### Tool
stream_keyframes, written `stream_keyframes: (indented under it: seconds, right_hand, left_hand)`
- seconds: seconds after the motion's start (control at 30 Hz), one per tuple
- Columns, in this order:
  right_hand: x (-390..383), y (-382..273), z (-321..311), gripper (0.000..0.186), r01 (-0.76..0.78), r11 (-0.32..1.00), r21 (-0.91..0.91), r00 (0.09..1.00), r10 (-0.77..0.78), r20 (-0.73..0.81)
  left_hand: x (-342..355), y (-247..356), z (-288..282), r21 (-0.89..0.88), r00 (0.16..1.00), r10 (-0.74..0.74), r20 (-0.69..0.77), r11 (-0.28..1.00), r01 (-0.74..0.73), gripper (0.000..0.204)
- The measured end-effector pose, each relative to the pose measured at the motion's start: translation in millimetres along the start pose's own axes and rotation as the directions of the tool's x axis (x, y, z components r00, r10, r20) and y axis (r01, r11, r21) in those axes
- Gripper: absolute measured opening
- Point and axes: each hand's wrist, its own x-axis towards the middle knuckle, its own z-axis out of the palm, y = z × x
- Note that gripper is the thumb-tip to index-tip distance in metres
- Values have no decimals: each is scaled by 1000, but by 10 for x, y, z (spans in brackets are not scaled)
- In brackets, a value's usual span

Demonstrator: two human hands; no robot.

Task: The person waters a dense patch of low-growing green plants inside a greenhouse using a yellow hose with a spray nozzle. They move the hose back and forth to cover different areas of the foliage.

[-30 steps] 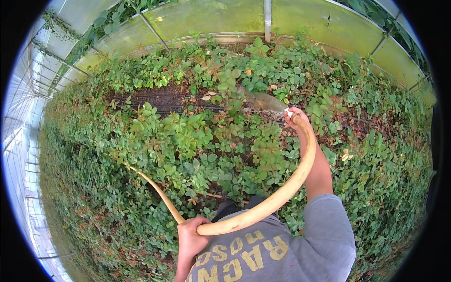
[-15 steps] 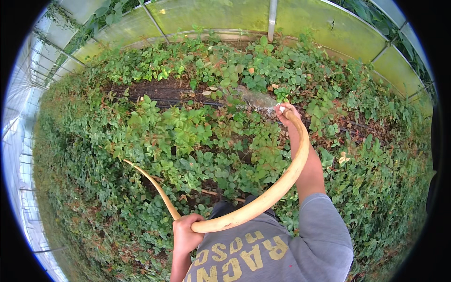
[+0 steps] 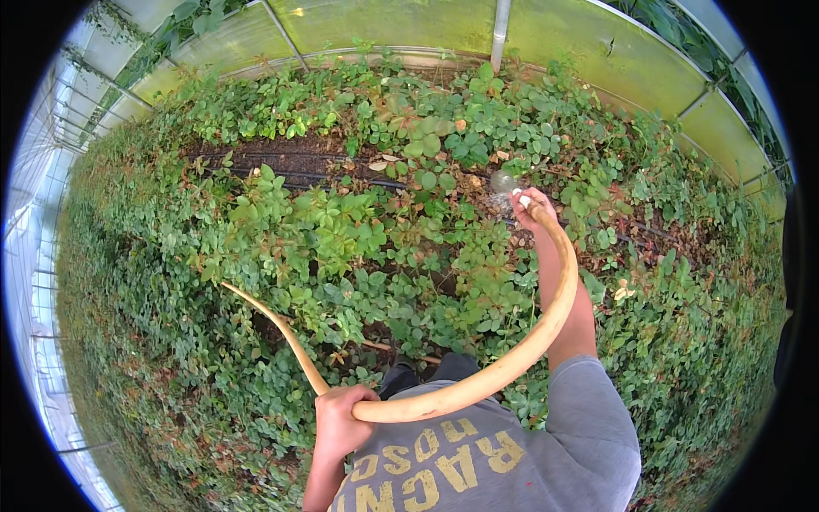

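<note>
Shifted slightly to the right since half a second ago, a person's right hand point(image 3: 534, 208) steers a spray of water point(image 3: 504, 181) that has shrunk from a broad, left-reaching fan to a small burst just beyond the fingers. Its grip is closed around the white nozzle point(image 3: 524, 200) at the end of a pale yellow hose point(image 3: 478, 386), held out over the far side of the planting. From there the hose bows right and sweeps back toward the near side, crossing in front of a gray shirt point(image 3: 529, 452) with yellow lettering, to the left hand point(image 3: 343, 420), whose grip is wrapped firmly around it beside the shirt. Past that fist, a slimmer-looking stretch runs far and left until it disappears among leafy green plants point(image 3: 333, 230). Dark trousers point(image 3: 454, 368) show beyond the shirt's hem, partly covered by foliage. Beyond the planting's middle, to the left of the spray, lies a strip of dark soil point(image 3: 290, 164) crossed by black pipes point(image 3: 386, 183); brown dried leaves point(image 3: 674, 243) litter the ground to the right. Yellow-green wall panels point(image 3: 589, 43) and a gray post point(image 3: 501, 34) line the far edge, while whitish sheeting point(image 3: 34, 196) closes off the left.
</note>
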Motion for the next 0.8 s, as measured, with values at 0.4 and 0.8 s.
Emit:
stream_keyframes:
  seconds: [0.4, 0.8]
  right_hand:
    - [965, 1411, 1588, 12, -307, 948, -77, 919, 317, 233]
    - [-433, -651, -464, 16, 135, 805, -578, 930, -304, -207]
  left_hand:
    - [-367, -70, -143, -81, 956, -198, -216, 979, 185, 14]
    - [119, -112, 15, -35, 999, -27, 39, 999, 28, 16]
